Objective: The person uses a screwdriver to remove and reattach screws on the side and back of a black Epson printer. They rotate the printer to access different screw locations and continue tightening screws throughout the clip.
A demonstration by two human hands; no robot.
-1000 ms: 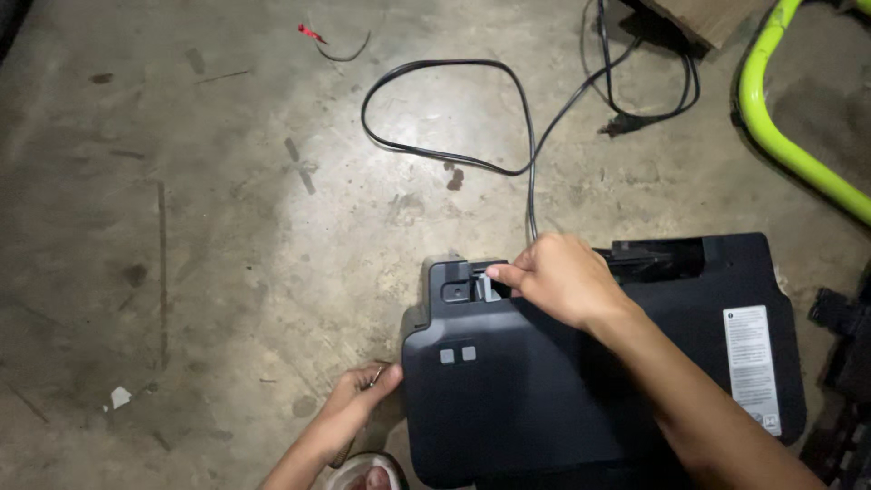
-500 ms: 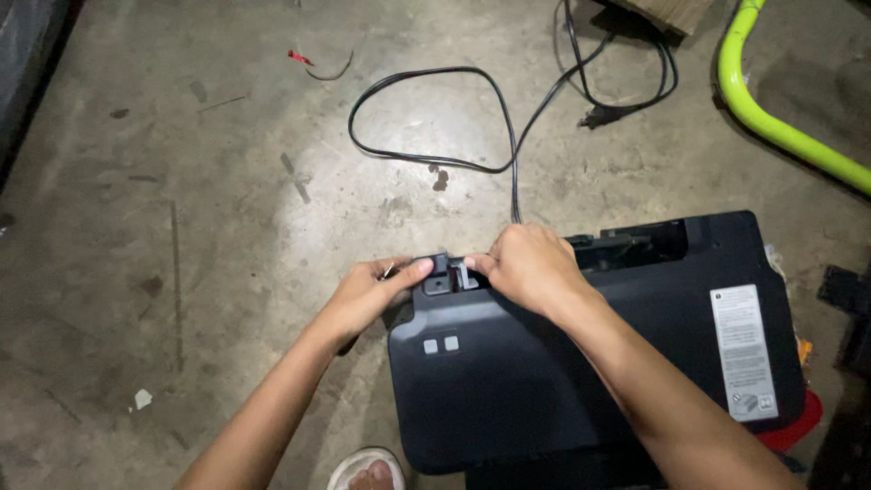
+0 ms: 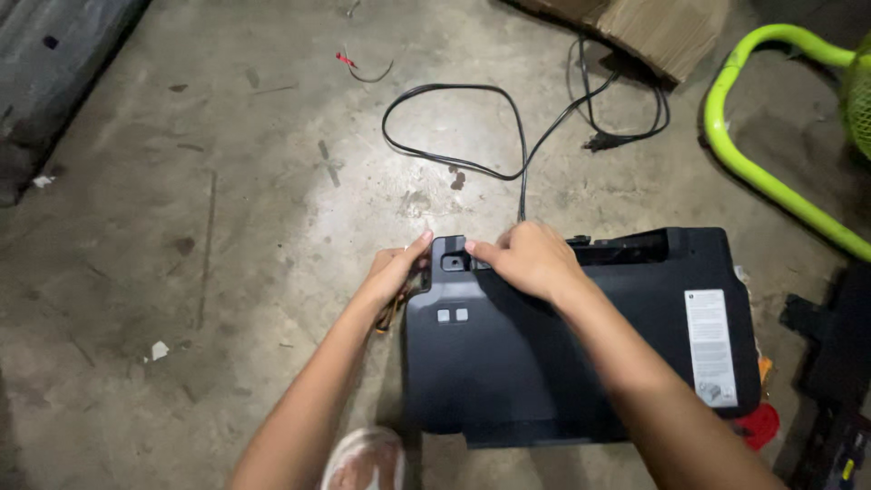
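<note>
my left hand [image 3: 392, 272] has come up from the floor [image 3: 227, 227] to the printer [image 3: 544, 363] corner; both hands now pinch its rear edge, right hand [image 3: 531, 259] beside the cord [image 3: 472, 136].

A stained concrete floor [image 3: 227, 200] carries a black printer [image 3: 581, 363] near, its black power cord [image 3: 508, 136] looping far, cardboard [image 3: 635, 27] beyond.

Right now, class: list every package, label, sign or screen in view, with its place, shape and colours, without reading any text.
White label: tall rectangle with small dark print, on the right end of the black device casing.
Cardboard box: brown, corrugated, on the floor at the top edge, partly cut off.
No signs or screens show.
</note>
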